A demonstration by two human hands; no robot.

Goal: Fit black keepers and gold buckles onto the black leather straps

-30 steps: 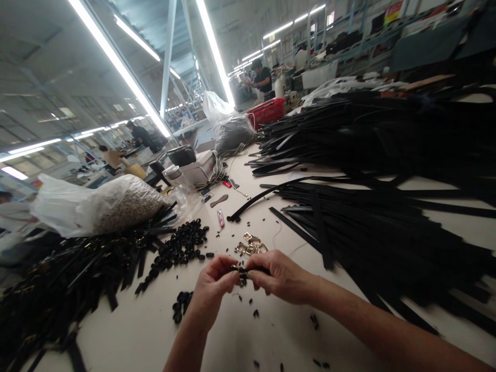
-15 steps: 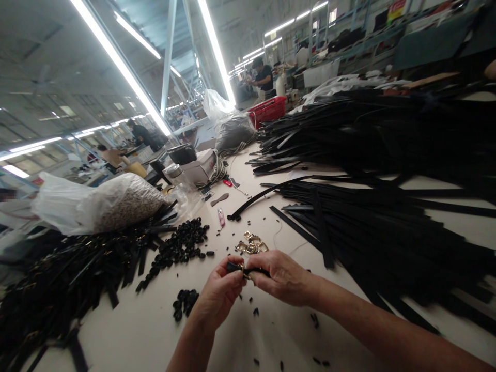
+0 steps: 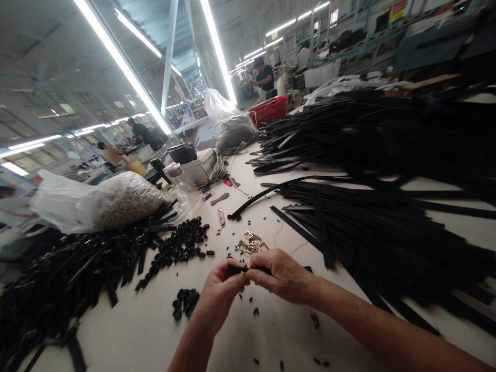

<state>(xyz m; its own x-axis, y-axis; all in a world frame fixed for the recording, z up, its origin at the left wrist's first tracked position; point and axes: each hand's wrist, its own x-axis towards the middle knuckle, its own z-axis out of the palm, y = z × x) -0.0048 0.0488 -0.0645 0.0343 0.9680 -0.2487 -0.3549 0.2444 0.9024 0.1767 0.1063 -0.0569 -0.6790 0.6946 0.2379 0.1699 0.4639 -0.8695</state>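
Observation:
Just in front of me, my left hand (image 3: 221, 289) pinches the end of a black strap (image 3: 235, 268) between thumb and fingers. My right hand (image 3: 279, 274) is closed on the same strap, its fingertips meeting those of my left. A bit of gold metal shows between the fingertips, mostly hidden by them. Right behind my hands lies a small heap of gold buckles (image 3: 251, 244) on the pale table (image 3: 127, 330). Small black loops (image 3: 182, 243) are piled to the left, with a smaller group (image 3: 186, 303) beside my left forearm.
Long black straps (image 3: 387, 227) cover the right side. Straps with gold fittings (image 3: 77, 268) heap at the left, below a filled plastic bag (image 3: 124, 201). Farther back are a pink cutter (image 3: 221, 217), a white box (image 3: 199, 166), a red basket (image 3: 269, 110) and a person (image 3: 264, 77).
My fingertips have drawn closer together on the strap, and the gold piece is more covered. My left fingers have shifted slightly right. The table items have stayed in place.

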